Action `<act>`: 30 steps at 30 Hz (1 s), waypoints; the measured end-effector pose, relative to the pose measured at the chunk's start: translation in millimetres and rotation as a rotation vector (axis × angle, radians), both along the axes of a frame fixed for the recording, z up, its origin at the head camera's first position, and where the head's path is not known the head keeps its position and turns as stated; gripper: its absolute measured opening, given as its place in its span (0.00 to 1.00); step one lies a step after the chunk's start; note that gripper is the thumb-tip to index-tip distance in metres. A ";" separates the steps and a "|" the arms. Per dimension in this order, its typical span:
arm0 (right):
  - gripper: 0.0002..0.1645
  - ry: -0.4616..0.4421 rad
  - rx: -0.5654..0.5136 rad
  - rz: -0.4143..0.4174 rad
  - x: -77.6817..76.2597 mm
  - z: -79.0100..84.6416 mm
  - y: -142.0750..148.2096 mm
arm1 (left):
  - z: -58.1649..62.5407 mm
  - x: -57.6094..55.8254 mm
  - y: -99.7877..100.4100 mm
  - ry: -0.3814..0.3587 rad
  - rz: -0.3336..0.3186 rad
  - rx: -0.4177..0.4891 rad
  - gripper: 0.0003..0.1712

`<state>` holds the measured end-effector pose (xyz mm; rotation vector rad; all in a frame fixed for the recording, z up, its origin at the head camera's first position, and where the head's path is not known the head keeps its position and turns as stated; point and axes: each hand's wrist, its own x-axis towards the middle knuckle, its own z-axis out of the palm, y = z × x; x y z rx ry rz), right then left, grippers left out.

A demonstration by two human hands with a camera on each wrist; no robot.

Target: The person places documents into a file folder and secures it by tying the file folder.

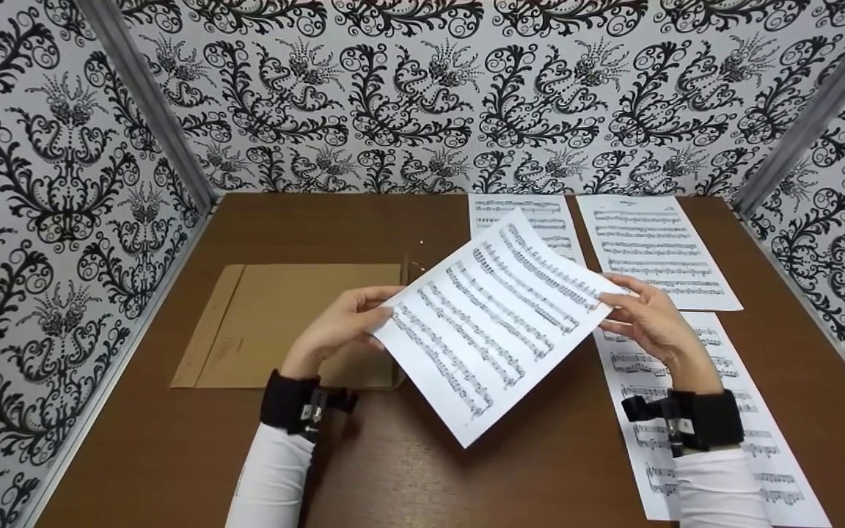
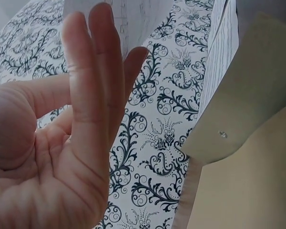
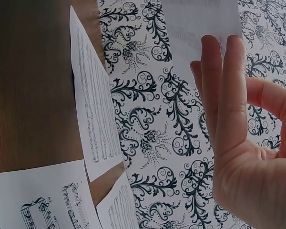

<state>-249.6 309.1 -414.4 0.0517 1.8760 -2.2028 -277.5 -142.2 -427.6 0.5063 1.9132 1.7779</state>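
Observation:
A white sheet of music (image 1: 496, 323) hangs tilted above the table, one corner toward the front. My left hand (image 1: 349, 323) pinches its left corner, thumb on the printed face and fingers behind. On the opposite side, my right hand (image 1: 650, 319) pinches the right corner in the same way. Both wrist views show the paper at the fingertips, the left hand (image 2: 81, 129) and the right hand (image 3: 238, 124) each with some fingers extended. Below and behind the left hand lies a brown envelope (image 1: 283, 315), its right edge partly covered by the held sheet.
More music sheets lie on the brown table (image 1: 393, 469): one at the back (image 1: 518, 213), partly hidden by the held page, another at back right (image 1: 657, 249), and a third sheet (image 1: 752, 440) under the right forearm. Patterned walls (image 1: 437, 95) enclose the table's back and sides.

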 end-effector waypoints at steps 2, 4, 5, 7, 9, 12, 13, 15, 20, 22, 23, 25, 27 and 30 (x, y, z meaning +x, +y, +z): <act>0.26 0.004 0.013 0.015 -0.3 -0.6 -0.4 | -0.9 -0.8 -2.1 -0.001 -0.003 0.003 0.28; 0.24 0.008 0.027 0.039 -0.8 -1.9 -1.4 | -1.6 -1.5 -3.7 0.002 -0.006 0.002 0.28; 0.23 0.012 0.043 0.053 -1.1 -2.9 -2.0 | -1.8 -1.8 -4.4 0.003 -0.007 -0.001 0.28; 0.25 0.019 0.071 0.083 -2.1 -5.4 -3.1 | -1.7 -1.9 -5.2 0.004 -0.006 -0.006 0.28; 0.30 0.029 0.091 0.125 -3.4 -8.4 -4.0 | -1.7 -2.1 -5.8 0.010 -0.007 -0.012 0.28; 0.32 0.045 0.101 0.191 -5.1 -13.4 -4.5 | -1.3 -1.7 -5.2 0.005 -0.011 -0.017 0.29; 0.29 0.050 0.095 0.212 -5.6 -14.8 -4.5 | -1.3 -1.5 -4.9 0.003 -0.014 -0.019 0.29; 0.23 0.063 0.085 0.245 -6.2 -17.1 -4.2 | -1.4 -1.4 -4.3 -0.002 -0.018 -0.022 0.29; 0.16 0.080 0.072 0.258 -6.1 -19.4 -3.7 | -2.6 -1.9 -3.4 0.003 -0.021 -0.007 0.29; 0.17 0.076 0.067 0.236 -5.8 -19.1 -4.2 | -3.0 -2.2 -2.4 0.008 -0.013 0.003 0.29; 0.18 0.073 0.063 0.223 -5.6 -18.8 -4.4 | -3.2 -2.3 -1.7 0.008 -0.004 0.006 0.28; 0.19 0.066 0.049 0.193 -5.2 -18.1 -4.9 | -3.2 -2.2 0.2 0.009 0.025 0.011 0.28; 0.18 0.062 0.033 0.167 -4.7 -17.1 -5.1 | -2.5 -1.6 2.4 0.003 0.069 0.014 0.27; 0.17 0.067 0.017 0.134 -3.8 -15.2 -4.9 | -1.5 -0.9 6.2 -0.016 0.133 0.036 0.26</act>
